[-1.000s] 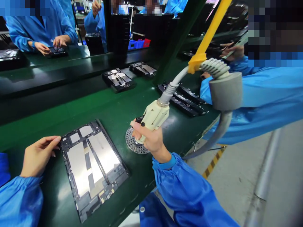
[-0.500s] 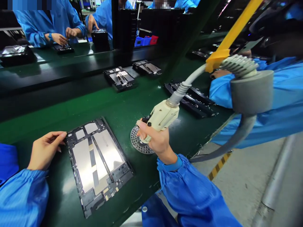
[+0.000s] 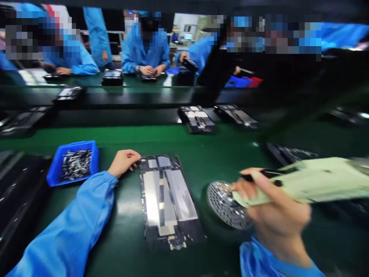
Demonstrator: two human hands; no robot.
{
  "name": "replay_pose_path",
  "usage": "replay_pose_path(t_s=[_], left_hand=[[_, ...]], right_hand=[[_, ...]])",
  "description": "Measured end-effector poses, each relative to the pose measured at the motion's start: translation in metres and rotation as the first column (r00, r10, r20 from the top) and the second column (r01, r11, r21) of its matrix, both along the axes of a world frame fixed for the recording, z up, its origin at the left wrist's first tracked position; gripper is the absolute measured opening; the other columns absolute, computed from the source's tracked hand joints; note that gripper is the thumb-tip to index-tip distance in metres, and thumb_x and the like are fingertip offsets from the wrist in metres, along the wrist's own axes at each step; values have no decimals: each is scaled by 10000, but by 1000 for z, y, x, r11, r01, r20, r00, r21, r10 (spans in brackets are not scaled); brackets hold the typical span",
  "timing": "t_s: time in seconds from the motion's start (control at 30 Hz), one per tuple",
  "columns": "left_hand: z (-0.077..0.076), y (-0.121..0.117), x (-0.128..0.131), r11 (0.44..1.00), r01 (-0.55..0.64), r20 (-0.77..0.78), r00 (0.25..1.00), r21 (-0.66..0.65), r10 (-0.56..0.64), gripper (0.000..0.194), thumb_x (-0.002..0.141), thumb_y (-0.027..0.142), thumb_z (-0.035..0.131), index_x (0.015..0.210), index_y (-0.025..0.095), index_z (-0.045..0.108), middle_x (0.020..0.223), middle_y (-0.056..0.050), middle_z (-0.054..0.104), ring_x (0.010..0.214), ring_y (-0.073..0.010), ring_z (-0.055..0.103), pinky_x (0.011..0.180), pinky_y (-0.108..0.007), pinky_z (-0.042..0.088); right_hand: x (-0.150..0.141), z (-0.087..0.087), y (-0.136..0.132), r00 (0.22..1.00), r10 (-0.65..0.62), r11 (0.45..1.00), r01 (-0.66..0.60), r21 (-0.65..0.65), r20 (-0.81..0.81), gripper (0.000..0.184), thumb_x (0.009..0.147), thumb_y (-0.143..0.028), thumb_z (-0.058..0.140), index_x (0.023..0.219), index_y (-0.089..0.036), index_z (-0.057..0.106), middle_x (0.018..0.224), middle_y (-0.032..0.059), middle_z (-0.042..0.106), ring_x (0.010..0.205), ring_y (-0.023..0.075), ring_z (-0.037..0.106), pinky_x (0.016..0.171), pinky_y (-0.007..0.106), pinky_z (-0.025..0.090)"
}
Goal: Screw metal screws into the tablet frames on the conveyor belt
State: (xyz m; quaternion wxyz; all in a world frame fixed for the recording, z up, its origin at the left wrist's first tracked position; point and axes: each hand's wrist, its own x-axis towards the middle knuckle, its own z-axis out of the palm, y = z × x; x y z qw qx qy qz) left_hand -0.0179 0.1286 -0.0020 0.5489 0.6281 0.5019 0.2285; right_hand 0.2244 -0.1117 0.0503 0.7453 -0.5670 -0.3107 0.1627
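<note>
A tablet's dark metal mid-frame (image 3: 168,202) lies flat on the green conveyor belt (image 3: 121,134), with silvery panels and a strip of tape inside it. My left hand (image 3: 123,162) rests with loose fingers at the frame's upper left corner and holds nothing. My right hand (image 3: 276,209) grips a cream electric screwdriver (image 3: 300,182), which lies nearly level. Its tip is hidden in my fist, just over a round perforated metal screw plate (image 3: 226,204). The right side of the picture is blurred.
A blue plastic tray (image 3: 72,163) of small dark metal parts sits left of my left hand. Stacked dark housings (image 3: 196,119) stand along the belt's far side, behind a black rail (image 3: 129,97). Co-workers in blue smocks (image 3: 145,52) handle devices across the line.
The view has swung left, bringing the blue tray into sight and dropping the yellow arm out. The screwdriver now lies more level, and the far co-workers appear more fully.
</note>
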Motion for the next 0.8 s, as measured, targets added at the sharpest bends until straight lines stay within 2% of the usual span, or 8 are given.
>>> replay_pose_path(t_s=[0.1, 0.17, 0.3, 0.4, 0.47, 0.57, 0.7, 0.8], left_hand=[[-7, 4, 3, 998, -10, 23, 1000, -54, 11, 118, 716, 181, 797, 671, 127, 703, 612, -48, 665, 517, -121, 583, 432, -195, 427], [-12, 3, 3, 997, -4, 38, 999, -78, 7, 109, 754, 121, 766, 676, 119, 689, 599, -34, 654, 498, -110, 575, 427, -184, 422], [-19, -1, 4, 996, 31, 61, 998, -83, -25, 155, 803, 66, 731, 675, 121, 665, 527, 17, 589, 438, -93, 529, 410, -171, 407], [-23, -1, 7, 996, 48, 65, 997, -72, -43, 180, 815, 30, 690, 661, 121, 669, 515, 23, 583, 418, -94, 526, 409, -176, 415], [-26, -1, 9, 997, 44, 63, 997, -61, -40, 191, 824, 28, 670, 660, 125, 675, 521, 22, 591, 423, -97, 536, 423, -181, 429], [-31, -1, 10, 998, 34, 50, 998, -45, -31, 176, 818, 45, 678, 666, 133, 689, 521, 24, 593, 446, -101, 554, 470, -187, 456], [-32, -2, 10, 999, 32, 28, 999, -34, -31, 125, 800, 84, 701, 693, 140, 728, 516, 27, 590, 470, -113, 564, 576, -222, 525], [-30, -2, 9, 999, 31, 14, 999, -23, -31, 104, 800, 99, 707, 714, 141, 747, 537, 22, 606, 483, -118, 572, 630, -242, 553]], right_hand=[[-26, 25, 34, 986, 143, 990, -140, 35, -83, 285, 733, -499, 884, 731, -238, 769, 416, -66, 434, 369, 137, 436, 423, 331, 460], [-57, 29, 71, 975, 208, 977, -202, 69, -79, 327, 670, -493, 919, 674, -219, 740, 405, -80, 440, 351, 128, 448, 439, 331, 504], [-110, 5, 154, 954, 295, 954, -289, 84, -64, 372, 687, -459, 895, 568, -235, 623, 392, -64, 487, 345, 131, 479, 478, 338, 563], [-125, -15, 194, 951, 305, 951, -302, 64, -42, 401, 683, -486, 882, 542, -270, 575, 379, -68, 480, 331, 137, 451, 442, 351, 559], [-126, -24, 206, 949, 315, 948, -313, 54, -22, 392, 689, -487, 870, 552, -275, 571, 380, -73, 477, 334, 135, 443, 438, 348, 557], [-125, -32, 210, 953, 303, 952, -302, 47, -26, 380, 698, -485, 857, 582, -261, 573, 391, -80, 475, 346, 130, 446, 453, 336, 556], [-126, -36, 208, 959, 278, 960, -275, 58, -54, 396, 694, -469, 872, 607, -234, 566, 402, -84, 466, 355, 123, 457, 448, 308, 522], [-128, -36, 207, 952, 303, 952, -302, 47, -33, 424, 738, -465, 867, 593, -225, 548, 418, -71, 475, 371, 117, 480, 492, 300, 538]])
